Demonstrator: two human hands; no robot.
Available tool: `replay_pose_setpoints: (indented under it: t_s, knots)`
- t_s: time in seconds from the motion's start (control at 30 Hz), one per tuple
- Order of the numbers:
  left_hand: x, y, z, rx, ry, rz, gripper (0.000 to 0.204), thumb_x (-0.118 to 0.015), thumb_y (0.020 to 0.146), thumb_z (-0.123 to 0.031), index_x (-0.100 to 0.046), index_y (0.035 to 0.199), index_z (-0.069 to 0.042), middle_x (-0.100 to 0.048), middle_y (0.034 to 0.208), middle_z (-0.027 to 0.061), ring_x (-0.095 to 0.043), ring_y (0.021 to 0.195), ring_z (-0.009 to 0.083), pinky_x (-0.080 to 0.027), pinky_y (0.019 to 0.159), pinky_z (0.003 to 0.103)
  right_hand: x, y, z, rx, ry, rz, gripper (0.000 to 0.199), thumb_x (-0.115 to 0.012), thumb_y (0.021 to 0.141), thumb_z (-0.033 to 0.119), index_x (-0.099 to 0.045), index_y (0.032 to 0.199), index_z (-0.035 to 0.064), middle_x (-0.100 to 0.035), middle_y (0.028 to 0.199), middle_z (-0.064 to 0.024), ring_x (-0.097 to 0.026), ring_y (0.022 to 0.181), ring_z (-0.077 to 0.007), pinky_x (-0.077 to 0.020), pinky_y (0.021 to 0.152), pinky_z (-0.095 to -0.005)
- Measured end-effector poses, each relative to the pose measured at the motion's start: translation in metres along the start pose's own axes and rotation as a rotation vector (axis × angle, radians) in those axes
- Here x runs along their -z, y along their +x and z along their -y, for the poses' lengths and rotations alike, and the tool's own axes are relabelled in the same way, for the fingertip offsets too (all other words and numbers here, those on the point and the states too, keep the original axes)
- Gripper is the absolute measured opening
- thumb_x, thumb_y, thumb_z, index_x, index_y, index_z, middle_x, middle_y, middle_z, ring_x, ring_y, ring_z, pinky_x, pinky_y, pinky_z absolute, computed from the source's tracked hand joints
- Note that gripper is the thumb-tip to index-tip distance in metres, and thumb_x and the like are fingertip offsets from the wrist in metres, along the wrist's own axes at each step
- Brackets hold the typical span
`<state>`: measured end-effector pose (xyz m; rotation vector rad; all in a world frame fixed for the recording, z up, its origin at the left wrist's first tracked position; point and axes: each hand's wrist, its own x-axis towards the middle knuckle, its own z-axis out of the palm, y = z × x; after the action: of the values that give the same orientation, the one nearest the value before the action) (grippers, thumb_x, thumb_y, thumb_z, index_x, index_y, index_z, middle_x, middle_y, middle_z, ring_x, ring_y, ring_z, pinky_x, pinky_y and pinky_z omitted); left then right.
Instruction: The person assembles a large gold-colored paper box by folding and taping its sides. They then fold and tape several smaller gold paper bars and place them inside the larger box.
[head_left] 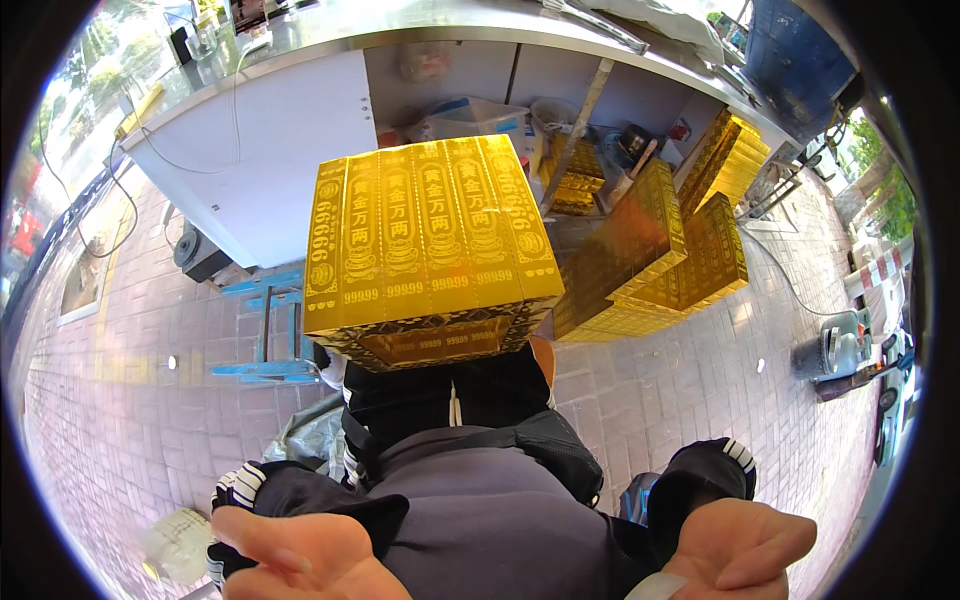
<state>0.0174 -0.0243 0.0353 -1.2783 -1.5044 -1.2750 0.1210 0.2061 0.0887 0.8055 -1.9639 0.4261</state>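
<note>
A gold paper box (430, 235) with embossed patterns sits in front of me over my knees, its patterned side facing my body. My left hand (305, 555) is low at the left, palm upward, fingers loosely bent and holding nothing I can see. At the lower right my right hand (740, 550) is also turned palm up, thumb and fingers apart. Both are well away from the box. A small pale thing (657, 587) shows at the edge by the right hand; I cannot make out what it is.
More gold boxes (680, 265) stand on the brick paving to the right. Ahead is a metal-topped counter (330, 30) with bags on its shelf. A blue metal frame (268, 330) stands at the left, and a grey cylindrical container (840, 345) far right.
</note>
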Motion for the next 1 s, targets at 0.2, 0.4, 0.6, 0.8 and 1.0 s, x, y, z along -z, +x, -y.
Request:
replay_pose_setpoints:
  t_s: [0.2, 0.4, 0.6, 0.8, 1.0]
  knots:
    - [-0.004, 0.0, -0.004, 0.036, -0.022, -0.017, 0.009, -0.064, 0.094, -0.051, -0.062, 0.103, -0.051, -0.029, 0.09, -0.0083, -0.033, 0.088, 0.0111, -0.029, 0.09, 0.036, -0.003, 0.002, 0.004, -0.139, 0.083, -0.011, 0.017, -0.07, 0.083, 0.033, -0.054, 0.078, 0.0383, -0.039, 0.077, 0.0094, -0.038, 0.072, -0.005, -0.0284, 0.078, -0.0272]
    - [-0.032, -0.008, -0.011, 0.169, -0.003, -0.289, 0.012, -0.069, 0.092, -0.043, -0.065, 0.103, -0.045, -0.037, 0.09, -0.0098, -0.037, 0.085, 0.0116, -0.03, 0.085, 0.036, -0.012, -0.004, -0.015, -0.301, 0.153, -0.131, 0.022, -0.081, 0.075, 0.034, -0.059, 0.078, 0.0291, -0.041, 0.076, 0.0073, -0.039, 0.069, -0.0103, -0.0287, 0.074, -0.0339]
    - [-0.019, 0.001, -0.002, 0.361, -0.275, 0.236, 0.046, -0.082, 0.076, -0.013, -0.063, 0.117, -0.009, -0.074, 0.086, 0.0103, -0.055, 0.062, 0.0171, -0.037, 0.072, 0.034, -0.025, -0.008, -0.007, -0.415, 0.147, 0.214, 0.023, -0.081, 0.071, 0.035, -0.064, 0.084, 0.0258, -0.047, 0.073, 0.0092, -0.045, 0.069, -0.0124, -0.03, 0.072, -0.034]
    - [-0.03, -0.002, 0.003, 0.268, -0.018, 0.131, 0.07, -0.076, 0.079, 0.003, -0.043, 0.14, -0.006, -0.072, 0.075, 0.0089, -0.048, 0.062, 0.0141, -0.034, 0.069, 0.033, -0.033, -0.018, -0.025, -0.197, -0.317, 0.068, 0.032, -0.083, 0.065, 0.041, -0.065, 0.088, 0.0288, -0.049, 0.08, 0.0065, -0.043, 0.076, -0.0149, -0.0256, 0.064, -0.0353]
    - [-0.004, 0.009, 0.001, 0.153, -0.092, 0.197, 0.091, -0.075, 0.088, -0.019, -0.019, 0.16, -0.017, -0.066, 0.086, -0.0136, -0.037, 0.064, 0.0082, -0.027, 0.064, 0.029, -0.014, -0.01, -0.002, -0.229, -0.315, -0.006, 0.014, -0.076, 0.08, 0.038, -0.064, 0.085, 0.0329, -0.047, 0.075, 0.0066, -0.047, 0.079, -0.0097, -0.031, 0.08, -0.0393]
